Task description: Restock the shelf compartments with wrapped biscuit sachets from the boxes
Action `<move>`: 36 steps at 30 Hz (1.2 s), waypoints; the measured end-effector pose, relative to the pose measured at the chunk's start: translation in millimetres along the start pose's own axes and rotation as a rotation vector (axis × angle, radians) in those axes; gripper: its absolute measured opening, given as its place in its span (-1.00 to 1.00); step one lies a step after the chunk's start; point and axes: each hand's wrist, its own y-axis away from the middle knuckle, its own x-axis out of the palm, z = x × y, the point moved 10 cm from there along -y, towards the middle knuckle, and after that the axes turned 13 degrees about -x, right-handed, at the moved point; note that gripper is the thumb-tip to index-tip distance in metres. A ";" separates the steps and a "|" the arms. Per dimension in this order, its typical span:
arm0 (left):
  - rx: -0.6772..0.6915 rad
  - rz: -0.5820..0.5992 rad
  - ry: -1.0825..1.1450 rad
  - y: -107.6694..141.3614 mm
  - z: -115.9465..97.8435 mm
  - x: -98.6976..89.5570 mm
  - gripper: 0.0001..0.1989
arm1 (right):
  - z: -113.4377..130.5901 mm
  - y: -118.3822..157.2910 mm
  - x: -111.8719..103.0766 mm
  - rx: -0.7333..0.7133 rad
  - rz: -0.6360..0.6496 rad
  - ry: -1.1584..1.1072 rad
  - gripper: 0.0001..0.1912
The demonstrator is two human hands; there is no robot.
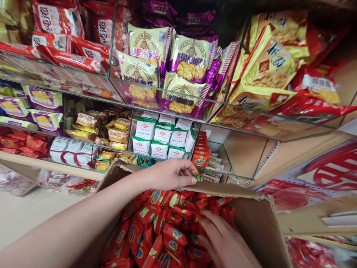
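My left hand (175, 173) reaches across the back rim of a cardboard box (258, 223). Its fingers are curled in towards the thumb; a small yellow-green bit shows by the fingertips, and I cannot make out what they hold, if anything. Below it, the box is filled with small red wrapped snack packets (174, 238) with blue and gold labels. My right hand (223, 240) lies inside the box at the right, slightly blurred, its fingers apart and touching the red packets. Just beyond my left hand, a row of red packets (201, 152) stands in a shelf compartment.
Glass-fronted shelves hold white packets with green edges (160, 136), French biscuit packs (191, 57), yellow biscuit bags (269, 63) and red bags (60, 18). A glass shelf edge (173, 111) runs above my hands. Red printed packaging (326, 167) is at the right.
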 end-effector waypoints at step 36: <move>0.130 -0.036 0.586 8.4 -7.4 -29.2 -0.75 | 33.7 -74.8 -116.8 -0.357 -0.438 -0.123 -0.72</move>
